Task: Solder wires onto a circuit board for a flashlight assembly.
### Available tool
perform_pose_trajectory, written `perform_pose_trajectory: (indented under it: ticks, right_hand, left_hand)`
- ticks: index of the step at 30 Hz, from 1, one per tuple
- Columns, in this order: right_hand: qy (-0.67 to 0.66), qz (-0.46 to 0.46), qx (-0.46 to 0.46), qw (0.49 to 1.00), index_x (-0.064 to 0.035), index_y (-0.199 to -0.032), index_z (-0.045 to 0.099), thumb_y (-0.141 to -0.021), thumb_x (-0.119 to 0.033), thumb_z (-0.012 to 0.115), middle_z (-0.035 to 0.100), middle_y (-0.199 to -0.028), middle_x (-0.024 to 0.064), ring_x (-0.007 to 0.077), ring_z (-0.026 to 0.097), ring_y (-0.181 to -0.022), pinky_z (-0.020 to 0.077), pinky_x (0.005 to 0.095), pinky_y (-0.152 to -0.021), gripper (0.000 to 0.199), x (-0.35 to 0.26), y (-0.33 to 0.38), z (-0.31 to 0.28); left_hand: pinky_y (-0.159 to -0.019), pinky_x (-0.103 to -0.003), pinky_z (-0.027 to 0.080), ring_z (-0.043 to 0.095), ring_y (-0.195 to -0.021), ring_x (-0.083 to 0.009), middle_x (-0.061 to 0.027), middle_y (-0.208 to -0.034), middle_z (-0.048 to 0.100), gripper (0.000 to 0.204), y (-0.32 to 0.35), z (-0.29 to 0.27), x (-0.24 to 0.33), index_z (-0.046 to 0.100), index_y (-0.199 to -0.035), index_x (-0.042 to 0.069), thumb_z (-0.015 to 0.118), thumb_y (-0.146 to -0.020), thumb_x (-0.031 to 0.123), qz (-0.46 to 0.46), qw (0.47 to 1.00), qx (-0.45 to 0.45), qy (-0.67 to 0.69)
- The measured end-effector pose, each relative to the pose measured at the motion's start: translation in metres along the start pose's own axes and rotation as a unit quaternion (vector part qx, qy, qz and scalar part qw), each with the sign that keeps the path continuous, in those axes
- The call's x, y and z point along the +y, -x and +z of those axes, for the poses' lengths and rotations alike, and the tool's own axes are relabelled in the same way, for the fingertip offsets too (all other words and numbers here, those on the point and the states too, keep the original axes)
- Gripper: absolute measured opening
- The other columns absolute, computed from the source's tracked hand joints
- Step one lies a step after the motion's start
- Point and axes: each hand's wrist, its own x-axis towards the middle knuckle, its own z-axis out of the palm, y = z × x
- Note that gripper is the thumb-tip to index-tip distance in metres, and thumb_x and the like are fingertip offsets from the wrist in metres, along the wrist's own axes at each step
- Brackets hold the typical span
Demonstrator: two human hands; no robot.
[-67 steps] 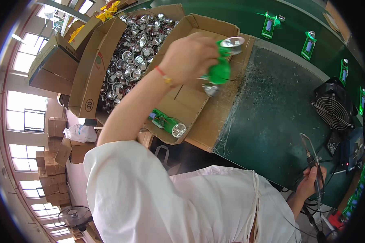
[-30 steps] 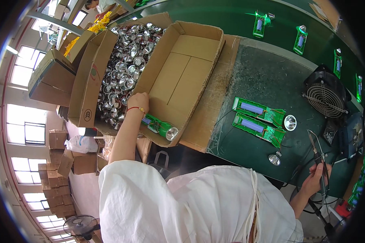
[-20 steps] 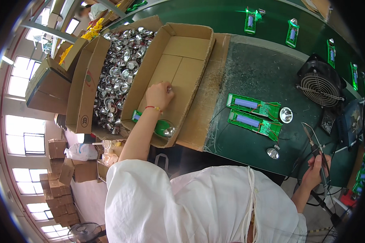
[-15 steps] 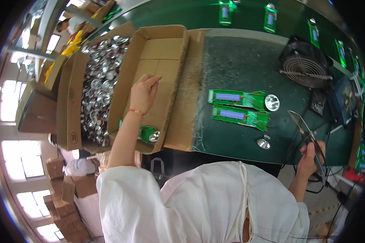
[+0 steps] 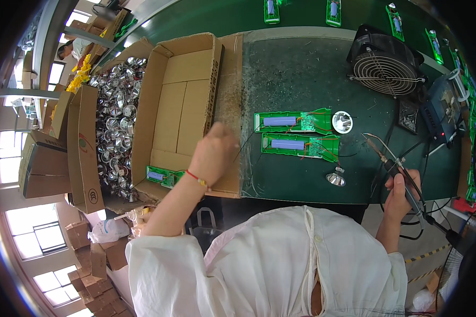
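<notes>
Box [image 5: 166,119]: our left hand [image 5: 213,154], blurry over its right edge, grip we can't tell | our right hand [image 5: 400,194] holds soldering iron [image 5: 390,165] far right of it | two green lamp cases [image 5: 318,124] nearer right

The person [image 5: 272,264] wears a loose white garment [image 5: 248,243] with wide sleeves [image 5: 156,264] and thin white cords [image 5: 311,232] at the front. On the left wrist [image 5: 201,174] is a red bracelet [image 5: 192,176] with a golden bead [image 5: 202,183].

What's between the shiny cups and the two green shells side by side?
The head view shows the shallow cardboard box, flat cardboard, left hand and some tabletop.
</notes>
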Motion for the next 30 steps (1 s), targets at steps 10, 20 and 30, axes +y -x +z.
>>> perform_pose_trajectory:
  ticks: [10,20,30]
  right_hand:
    - [-0.016,0.001,-0.017,1.000,0.0010,-0.083,0.052,-0.076,-0.007,0.057,0.052,-0.070,0.0051,0.0089,0.051,-0.050,0.0399,0.0180,-0.046,0.012,-0.002,-0.001,0.005]
    - [-0.008,0.006,-0.006,1.000,0.0013,-0.083,0.052,-0.076,-0.008,0.058,0.052,-0.071,0.0055,0.0089,0.051,-0.051,0.0395,0.0180,-0.045,0.013,0.002,0.001,-0.002]
    - [-0.026,0.008,-0.022,0.999,0.0017,-0.083,0.051,-0.075,-0.008,0.058,0.052,-0.073,0.0070,0.0096,0.051,-0.051,0.0405,0.0189,-0.046,0.014,0.001,-0.001,0.004]
  left_hand:
    - [-0.059,-0.036,0.048,0.057,-0.068,-0.0300,-0.0114,-0.072,0.056,0.017,-0.022,0.015,0.027,0.054,-0.087,0.006,0.057,-0.072,-0.001,0.028,0.988,0.043,0.144]
    - [-0.065,-0.033,0.049,0.058,-0.083,-0.0235,-0.0077,-0.082,0.060,0.022,-0.027,0.014,0.038,0.053,-0.094,0.006,0.052,-0.071,0.005,0.112,0.990,-0.059,-0.064]
    - [-0.073,-0.032,0.047,0.058,-0.090,-0.0228,-0.0101,-0.106,0.059,0.038,0.001,0.056,0.040,0.054,-0.110,0.006,0.051,-0.072,-0.002,0.070,0.989,0.126,-0.025]
